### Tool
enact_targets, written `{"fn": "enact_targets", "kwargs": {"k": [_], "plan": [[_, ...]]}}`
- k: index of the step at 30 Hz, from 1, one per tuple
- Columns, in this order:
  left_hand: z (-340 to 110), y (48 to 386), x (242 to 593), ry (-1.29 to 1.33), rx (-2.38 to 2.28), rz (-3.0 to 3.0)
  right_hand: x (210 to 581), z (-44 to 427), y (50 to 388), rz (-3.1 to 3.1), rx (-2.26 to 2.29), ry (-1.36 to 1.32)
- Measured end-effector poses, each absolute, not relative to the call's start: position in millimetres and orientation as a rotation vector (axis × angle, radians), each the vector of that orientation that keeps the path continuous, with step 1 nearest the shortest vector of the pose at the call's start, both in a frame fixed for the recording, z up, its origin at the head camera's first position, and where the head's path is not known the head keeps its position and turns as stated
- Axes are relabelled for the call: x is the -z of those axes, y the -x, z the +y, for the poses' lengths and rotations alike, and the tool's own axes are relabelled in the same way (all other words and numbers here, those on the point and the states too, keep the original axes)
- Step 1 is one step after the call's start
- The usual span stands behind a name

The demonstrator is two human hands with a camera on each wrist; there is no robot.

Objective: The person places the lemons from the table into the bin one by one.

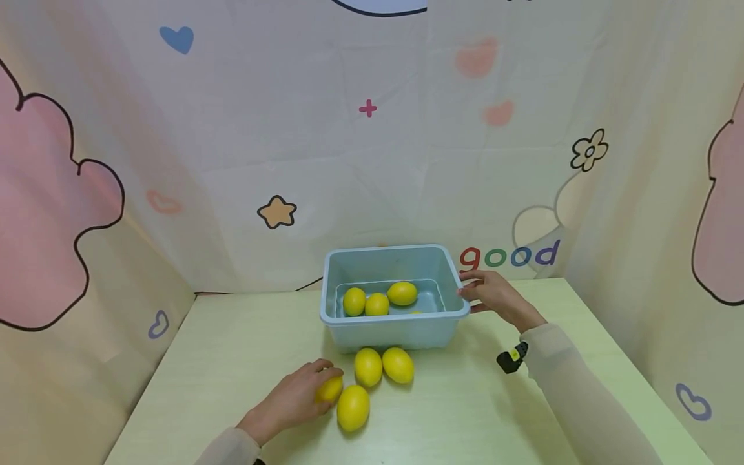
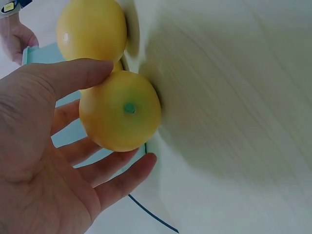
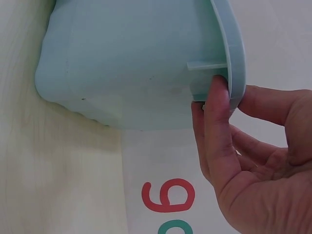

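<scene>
My left hand (image 1: 295, 395) curls its thumb and fingers round a yellow lemon (image 1: 330, 389) on the table, left of three other lemons. In the left wrist view the thumb lies on top of that lemon (image 2: 120, 111), with the fingers (image 2: 109, 168) behind and below it. My right hand (image 1: 495, 297) pinches the right rim of a light blue bin (image 1: 395, 332). The right wrist view has the fingers (image 3: 219, 131) under the rim (image 3: 236, 58) and the thumb on its outer edge. Several lemons (image 1: 402, 294) lie inside the bin.
Two lemons (image 1: 398, 365) lie side by side before the bin's front wall, and another (image 1: 353, 409) sits nearer the front. The pale wooden table (image 1: 232, 349) meets a printed curtain (image 1: 395, 181) behind the bin. Curtains also hang at both sides.
</scene>
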State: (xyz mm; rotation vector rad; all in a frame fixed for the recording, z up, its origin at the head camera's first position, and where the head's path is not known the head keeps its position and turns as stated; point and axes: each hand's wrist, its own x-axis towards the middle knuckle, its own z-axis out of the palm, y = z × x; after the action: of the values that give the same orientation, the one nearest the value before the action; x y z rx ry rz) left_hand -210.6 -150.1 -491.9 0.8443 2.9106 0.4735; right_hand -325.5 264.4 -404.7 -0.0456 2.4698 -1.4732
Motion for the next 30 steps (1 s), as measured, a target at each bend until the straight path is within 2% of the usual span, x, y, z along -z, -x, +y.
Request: {"fn": "enact_targets", "kwargs": {"k": [22, 30], "plan": [[-146, 218, 504, -0.763, -0.43, 2.853, 406, 265, 324, 2.464, 1.49, 0.067], [-149, 220, 498, -0.758, -0.359, 2.887, 404, 265, 323, 2.46, 1.495, 0.061]]}}
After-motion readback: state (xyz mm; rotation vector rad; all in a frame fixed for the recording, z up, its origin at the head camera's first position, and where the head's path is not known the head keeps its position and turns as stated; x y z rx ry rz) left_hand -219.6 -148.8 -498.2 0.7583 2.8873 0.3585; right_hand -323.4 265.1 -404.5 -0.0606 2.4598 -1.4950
